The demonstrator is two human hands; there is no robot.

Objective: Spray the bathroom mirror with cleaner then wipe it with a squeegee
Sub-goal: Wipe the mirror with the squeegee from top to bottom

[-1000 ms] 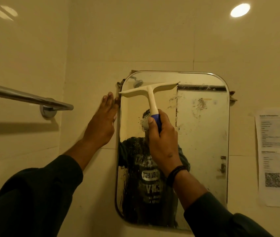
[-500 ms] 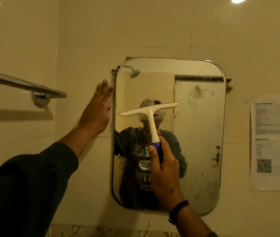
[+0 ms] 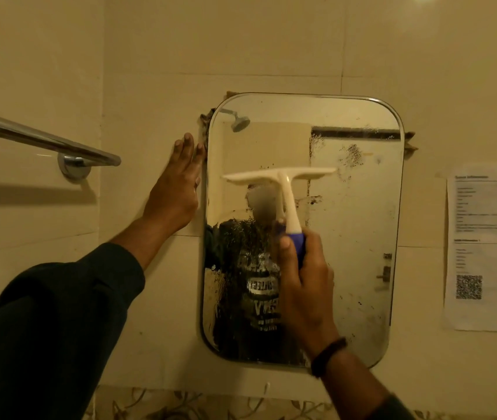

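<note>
Since half a second ago I have carried the squeegee (image 3: 283, 189) back up the mirror (image 3: 356, 225): its blade then lay level with my reflected chin, and now it sits a little higher, about mid-height on the glass, nearly level, on the left half. My right hand (image 3: 305, 280) grips the blue end of the handle, fingers curled round it, thumb lying along the front. My left hand (image 3: 177, 189) has stayed where it was, flat on the wall tile just beside the mirror's left edge, fingers straight and together.

The lower left of the glass carries wet streaks and droplets; the right half shows dark specks.

Writing: the reflected shirt bears pale lettering, too smeared to read. The paper sheet (image 3: 488, 247) taped right of the mirror has blurred lines of text and a square code, none legible.

Counted: one mirror, one squeegee, one sheet, one chrome towel bar (image 3: 44, 140) on the left wall, one dark wristband (image 3: 327, 356) on my right wrist.
</note>
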